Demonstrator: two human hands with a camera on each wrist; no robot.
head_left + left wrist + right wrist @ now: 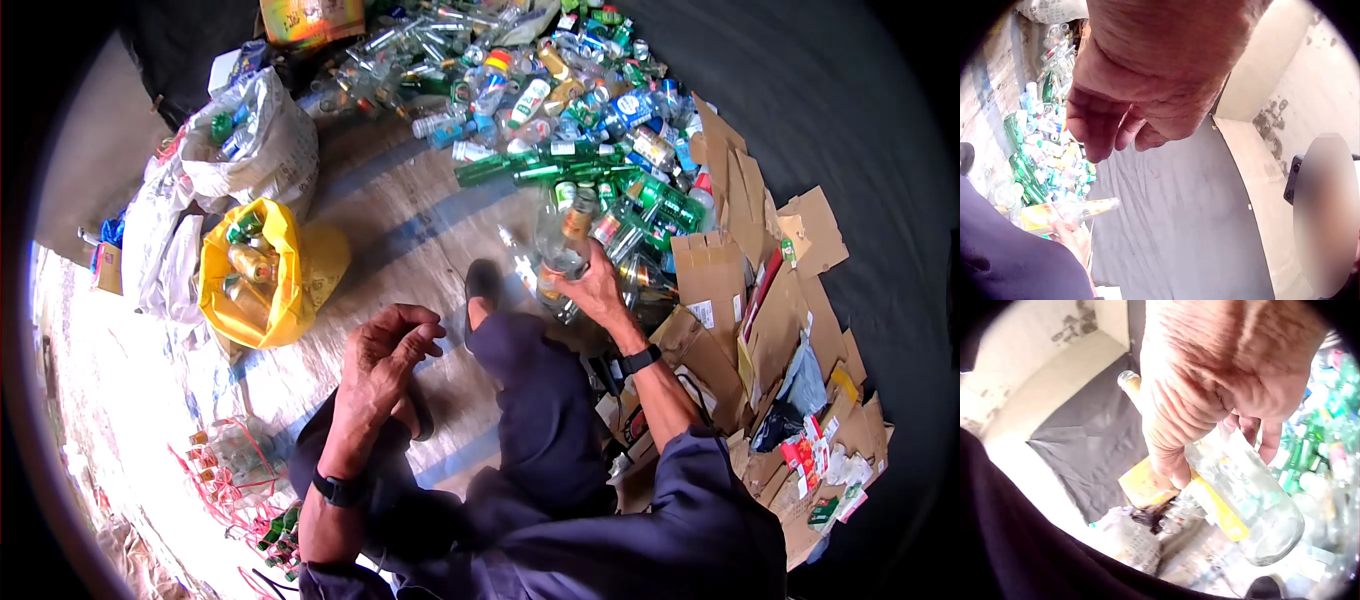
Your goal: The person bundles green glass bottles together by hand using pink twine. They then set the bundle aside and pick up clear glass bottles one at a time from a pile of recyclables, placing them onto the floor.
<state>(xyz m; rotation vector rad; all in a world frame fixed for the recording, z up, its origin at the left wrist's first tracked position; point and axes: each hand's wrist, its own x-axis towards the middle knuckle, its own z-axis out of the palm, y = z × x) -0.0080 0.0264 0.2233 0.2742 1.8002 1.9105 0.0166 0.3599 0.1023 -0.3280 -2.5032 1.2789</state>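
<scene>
My right hand (598,290) grips a clear glass bottle (1266,519) with a yellow and white label. In the right wrist view the thumb and fingers wrap round its body, and the neck sticks out on the other side of the hand. The left wrist view shows the same bottle (1038,217) lying sideways in that hand. My left hand (385,350) is raised over my lap with loosely bent fingers and holds nothing. Just beyond the right hand lie green plastic bottles (665,200) and more clear bottles.
A large heap of bottles and cans (560,90) spreads across the back. To the left stand a yellow bag (210,290) with bottles inside and a white sack (290,150). Flattened cardboard (710,270) piles up on the right. Tied bottles (235,455) lie at lower left.
</scene>
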